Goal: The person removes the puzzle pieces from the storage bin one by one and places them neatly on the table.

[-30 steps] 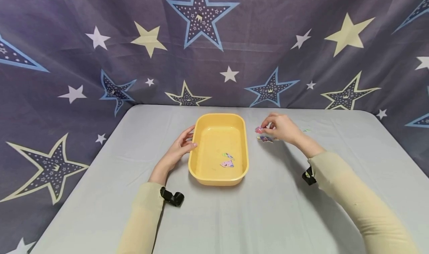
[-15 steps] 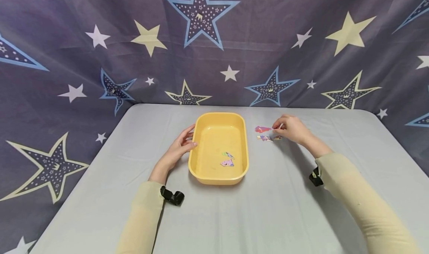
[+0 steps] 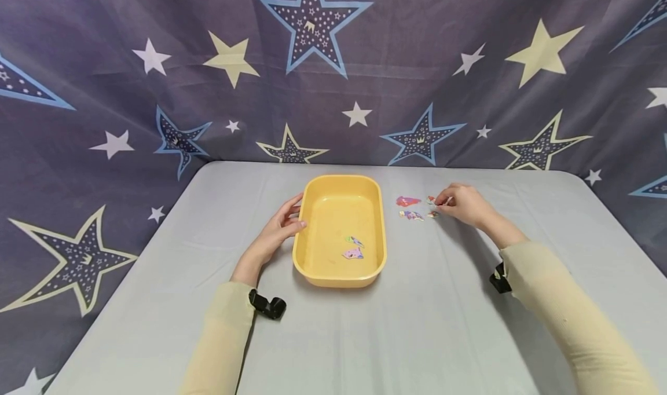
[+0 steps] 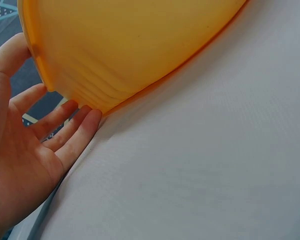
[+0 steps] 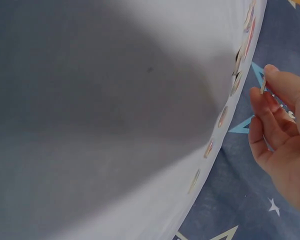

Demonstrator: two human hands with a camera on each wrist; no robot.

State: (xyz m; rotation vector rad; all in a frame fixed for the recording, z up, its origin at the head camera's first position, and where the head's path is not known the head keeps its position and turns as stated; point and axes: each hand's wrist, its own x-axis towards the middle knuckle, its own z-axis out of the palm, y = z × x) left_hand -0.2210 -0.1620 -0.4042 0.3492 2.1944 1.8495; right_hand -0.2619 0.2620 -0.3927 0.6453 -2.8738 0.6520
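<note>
My left hand [image 3: 276, 233] holds the yellow plastic tray [image 3: 301, 244] at its left side, thumb over the rim and fingers against the outer wall. Inside the tray lie a pink cutout piece [image 3: 353, 254] and a green-and-purple one [image 3: 355, 241]. My right hand [image 3: 466, 204] is just above the table, right of the tray. Between its thumb and index finger it pinches a thin flat piece [image 5: 263, 86], seen edge-on in the right wrist view. Left of that hand lie a pink-red piece [image 3: 408, 201], a purple patterned piece [image 3: 413, 215] and small pieces [image 3: 432, 214].
A pale cloth covers the table [image 3: 417, 337]. Behind it hangs a dark curtain [image 3: 333, 134] with stars. Several more flat pieces, such as one small piece [image 5: 208, 148], lie in a row on the table in the right wrist view.
My right hand has moved right, away from the pink-red piece, which now lies uncovered with small pieces beside it. The left hand and tray have stayed put.
</note>
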